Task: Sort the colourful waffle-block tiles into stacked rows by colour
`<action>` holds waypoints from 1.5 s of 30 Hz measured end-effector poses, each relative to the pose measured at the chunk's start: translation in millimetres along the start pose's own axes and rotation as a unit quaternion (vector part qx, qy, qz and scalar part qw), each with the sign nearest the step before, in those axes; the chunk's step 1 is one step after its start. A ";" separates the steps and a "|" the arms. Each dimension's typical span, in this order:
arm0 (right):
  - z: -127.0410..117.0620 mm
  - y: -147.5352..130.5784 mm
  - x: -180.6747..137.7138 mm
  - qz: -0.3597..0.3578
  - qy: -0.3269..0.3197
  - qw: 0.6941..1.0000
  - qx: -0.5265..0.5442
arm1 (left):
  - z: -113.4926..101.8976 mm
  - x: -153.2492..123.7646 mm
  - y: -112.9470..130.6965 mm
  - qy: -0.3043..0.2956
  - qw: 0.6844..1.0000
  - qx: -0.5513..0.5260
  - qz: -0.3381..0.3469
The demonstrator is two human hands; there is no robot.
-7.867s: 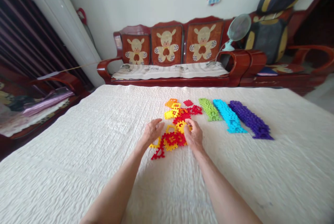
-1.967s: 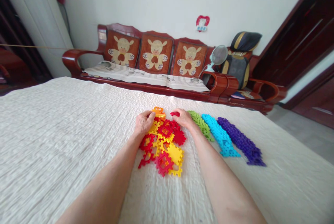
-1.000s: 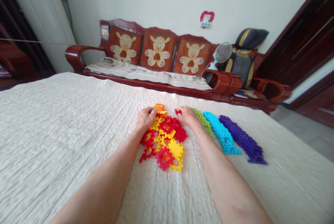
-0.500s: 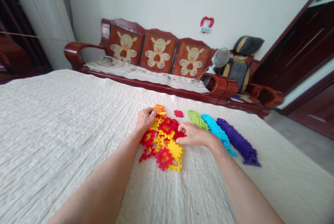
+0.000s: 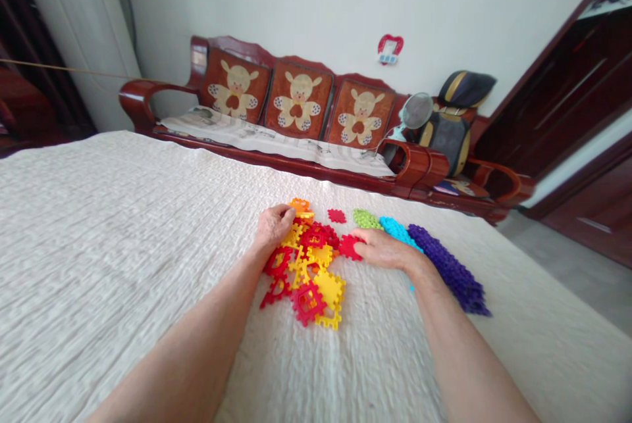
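Note:
A heap of red, yellow and orange plastic puzzle tiles (image 5: 309, 268) lies on the cream quilt (image 5: 123, 232). My left hand (image 5: 274, 225) rests curled on the heap's far left edge, fingers closed over tiles there. My right hand (image 5: 385, 250) pinches a red tile (image 5: 349, 247) just right of the heap. A single red tile (image 5: 337, 215) lies alone beyond it. Rows of green tiles (image 5: 365, 218), cyan tiles (image 5: 395, 228) and purple tiles (image 5: 451, 268) stretch to the right, partly hidden by my right hand.
A dark wooden bench (image 5: 296, 114) with bear-print cushions stands behind the quilt. A small fan (image 5: 415, 110) and a black and yellow bag (image 5: 457, 114) sit at the bench's right end. A dark wooden door (image 5: 577, 100) is at the right.
My right hand left one red tile lying apart at the back, came to the heap, and has now drawn a red tile out to the right. My left hand stayed put.

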State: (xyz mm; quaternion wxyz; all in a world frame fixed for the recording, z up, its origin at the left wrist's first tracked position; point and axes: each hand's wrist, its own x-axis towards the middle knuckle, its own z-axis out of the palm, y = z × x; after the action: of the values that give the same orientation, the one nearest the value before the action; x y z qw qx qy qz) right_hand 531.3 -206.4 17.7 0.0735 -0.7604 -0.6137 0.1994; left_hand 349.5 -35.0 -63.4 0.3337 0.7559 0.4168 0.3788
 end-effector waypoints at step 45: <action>0.8 -2.2 125.8 0.219 0.143 0.957 -0.126 | 5.2 2.3 -4.3 -0.005 1.000 -0.019 0.012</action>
State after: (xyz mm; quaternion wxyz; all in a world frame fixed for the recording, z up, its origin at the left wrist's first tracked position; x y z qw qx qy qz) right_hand 549.9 -84.9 -9.0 0.0187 -0.9000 -0.4349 0.0208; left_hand 353.1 -32.2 -68.9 0.3458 0.7563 0.3988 0.3866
